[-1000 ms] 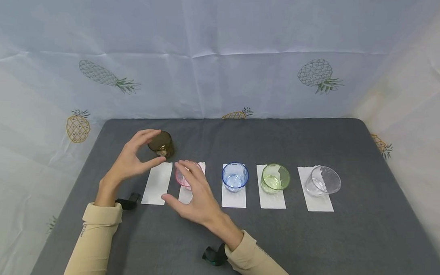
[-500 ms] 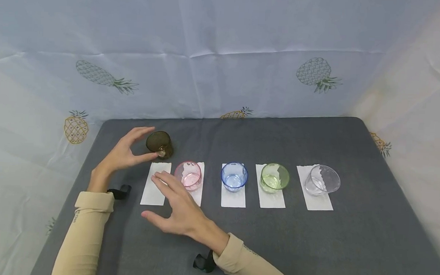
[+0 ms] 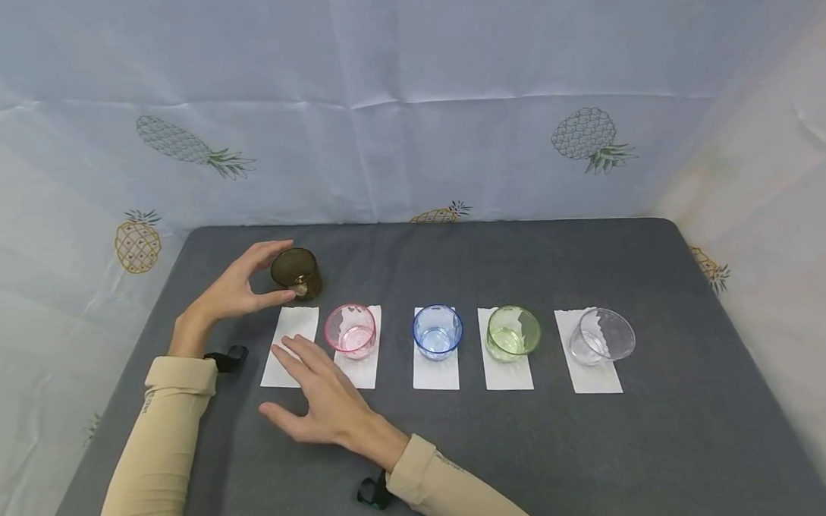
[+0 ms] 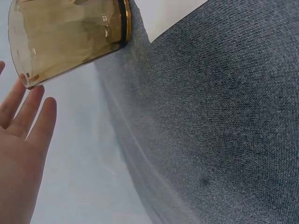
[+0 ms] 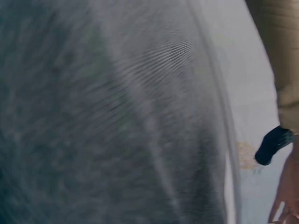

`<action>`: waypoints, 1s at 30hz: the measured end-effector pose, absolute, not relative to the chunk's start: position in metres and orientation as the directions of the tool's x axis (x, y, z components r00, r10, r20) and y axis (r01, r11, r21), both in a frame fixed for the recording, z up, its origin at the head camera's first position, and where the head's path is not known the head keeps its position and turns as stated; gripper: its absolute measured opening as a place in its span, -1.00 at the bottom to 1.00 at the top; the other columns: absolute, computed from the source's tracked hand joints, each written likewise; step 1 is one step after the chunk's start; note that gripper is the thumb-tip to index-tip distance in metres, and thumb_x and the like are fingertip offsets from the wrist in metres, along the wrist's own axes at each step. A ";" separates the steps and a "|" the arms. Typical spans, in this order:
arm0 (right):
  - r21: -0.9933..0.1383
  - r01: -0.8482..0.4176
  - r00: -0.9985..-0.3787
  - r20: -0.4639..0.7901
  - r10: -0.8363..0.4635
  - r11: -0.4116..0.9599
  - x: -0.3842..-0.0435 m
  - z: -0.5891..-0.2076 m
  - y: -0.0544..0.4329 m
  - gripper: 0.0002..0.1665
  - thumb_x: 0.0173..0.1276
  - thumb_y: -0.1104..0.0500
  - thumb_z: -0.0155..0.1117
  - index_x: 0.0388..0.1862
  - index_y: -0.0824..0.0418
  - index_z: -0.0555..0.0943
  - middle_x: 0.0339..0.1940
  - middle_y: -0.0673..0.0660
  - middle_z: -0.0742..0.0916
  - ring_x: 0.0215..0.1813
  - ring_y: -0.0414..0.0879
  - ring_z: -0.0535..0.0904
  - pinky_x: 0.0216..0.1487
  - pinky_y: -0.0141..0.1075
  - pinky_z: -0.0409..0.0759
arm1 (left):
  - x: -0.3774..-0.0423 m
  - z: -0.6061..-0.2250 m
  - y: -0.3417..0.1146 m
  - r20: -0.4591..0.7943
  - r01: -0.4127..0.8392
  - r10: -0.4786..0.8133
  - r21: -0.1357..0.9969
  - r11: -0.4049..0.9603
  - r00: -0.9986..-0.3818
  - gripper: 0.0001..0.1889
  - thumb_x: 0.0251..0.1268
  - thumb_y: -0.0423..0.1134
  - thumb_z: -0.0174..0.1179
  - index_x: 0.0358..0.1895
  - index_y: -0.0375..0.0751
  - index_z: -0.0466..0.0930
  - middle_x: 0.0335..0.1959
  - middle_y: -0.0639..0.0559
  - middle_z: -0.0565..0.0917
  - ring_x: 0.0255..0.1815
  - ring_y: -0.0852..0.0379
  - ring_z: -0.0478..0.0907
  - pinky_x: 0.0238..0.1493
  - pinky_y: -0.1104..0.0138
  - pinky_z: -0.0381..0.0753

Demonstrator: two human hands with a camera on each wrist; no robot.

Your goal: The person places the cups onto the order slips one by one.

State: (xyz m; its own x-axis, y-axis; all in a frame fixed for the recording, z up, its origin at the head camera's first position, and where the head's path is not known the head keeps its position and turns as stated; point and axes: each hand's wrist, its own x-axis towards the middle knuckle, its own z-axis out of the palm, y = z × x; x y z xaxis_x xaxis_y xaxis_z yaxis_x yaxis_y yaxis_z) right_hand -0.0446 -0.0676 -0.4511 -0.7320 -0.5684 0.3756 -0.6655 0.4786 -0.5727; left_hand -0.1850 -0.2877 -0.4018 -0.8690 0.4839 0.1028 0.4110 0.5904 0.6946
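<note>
A brown tinted glass stands at the back left of the dark cloth. My left hand is beside it, thumb and fingers spread apart, with the thumb tip overlapping its lower front. In the left wrist view the fingers are relaxed, their tips right at the rim of the brown glass. My right hand hovers nearer the front with fingers spread and nothing in them. It overlaps the lower part of the leftmost white paper strip. Close by, a pink glass stands on its own paper strip.
Rightward in a row stand a blue glass, a green glass and a colourless glass, each on a white paper strip. The table meets a pineapple-print curtain at the back.
My right hand has moved left and toward the front, uncovering the pink glass. My left hand has shifted slightly left, its thumb ending by the brown glass. The glasses stay where they were.
</note>
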 end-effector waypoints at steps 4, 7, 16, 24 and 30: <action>-0.539 -0.672 -0.732 0.376 -0.568 0.508 -0.050 -0.461 -0.072 -0.13 0.42 -0.23 0.26 0.56 0.16 0.35 0.57 0.16 0.45 0.60 0.05 0.35 0.55 -0.17 0.41 | -0.186 -0.404 -0.287 0.097 0.404 0.481 0.698 0.592 -0.871 -0.11 0.17 -0.38 0.45 0.58 -0.20 0.21 0.48 -0.30 0.31 0.50 -0.37 0.24 0.45 -0.32 0.25; -0.529 -0.666 -0.739 0.372 -0.561 0.527 -0.053 -0.468 -0.074 -0.14 0.42 -0.23 0.25 0.56 0.17 0.36 0.55 0.18 0.47 0.59 0.05 0.38 0.55 -0.18 0.41 | -0.186 -0.405 -0.287 0.088 0.396 0.478 0.698 0.597 -0.874 -0.11 0.18 -0.37 0.44 0.58 -0.21 0.19 0.49 -0.31 0.29 0.51 -0.39 0.22 0.45 -0.34 0.24; -0.511 -0.612 -0.788 0.320 -0.527 0.604 -0.058 -0.485 -0.075 -0.17 0.44 -0.23 0.23 0.55 0.14 0.37 0.55 0.17 0.46 0.59 -0.03 0.38 0.56 -0.21 0.40 | -0.187 -0.405 -0.286 0.051 0.353 0.453 0.706 0.614 -0.890 -0.09 0.24 -0.33 0.42 0.60 -0.27 0.11 0.54 -0.38 0.21 0.54 -0.42 0.17 0.46 -0.35 0.21; -0.450 -0.584 -0.812 0.306 -0.497 0.676 -0.057 -0.491 -0.079 -0.23 0.49 -0.21 0.20 0.51 0.19 0.41 0.53 0.21 0.45 0.56 0.02 0.41 0.55 -0.21 0.41 | -0.192 -0.408 -0.287 0.010 0.326 0.452 0.706 0.628 -0.892 -0.08 0.25 -0.32 0.41 0.61 -0.31 0.07 0.55 -0.39 0.17 0.55 -0.43 0.13 0.49 -0.35 0.19; -0.455 -0.556 -0.831 0.297 -0.470 0.696 -0.057 -0.493 -0.082 -0.27 0.51 -0.16 0.20 0.47 0.23 0.44 0.50 0.21 0.45 0.50 0.01 0.47 0.50 -0.23 0.46 | -0.193 -0.409 -0.287 -0.020 0.307 0.460 0.719 0.624 -0.888 -0.11 0.27 -0.32 0.39 0.60 -0.31 0.09 0.55 -0.36 0.18 0.53 -0.40 0.17 0.48 -0.38 0.17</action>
State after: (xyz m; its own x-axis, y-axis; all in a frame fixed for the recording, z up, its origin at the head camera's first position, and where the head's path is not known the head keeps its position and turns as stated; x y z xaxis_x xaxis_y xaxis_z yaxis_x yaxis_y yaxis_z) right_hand -0.0573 -0.0816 -0.4931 -0.8313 -0.4700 0.2966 -0.5557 0.6956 -0.4553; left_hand -0.1931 -0.2874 -0.4091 -0.8878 0.4599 -0.0202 0.3068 0.6239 0.7188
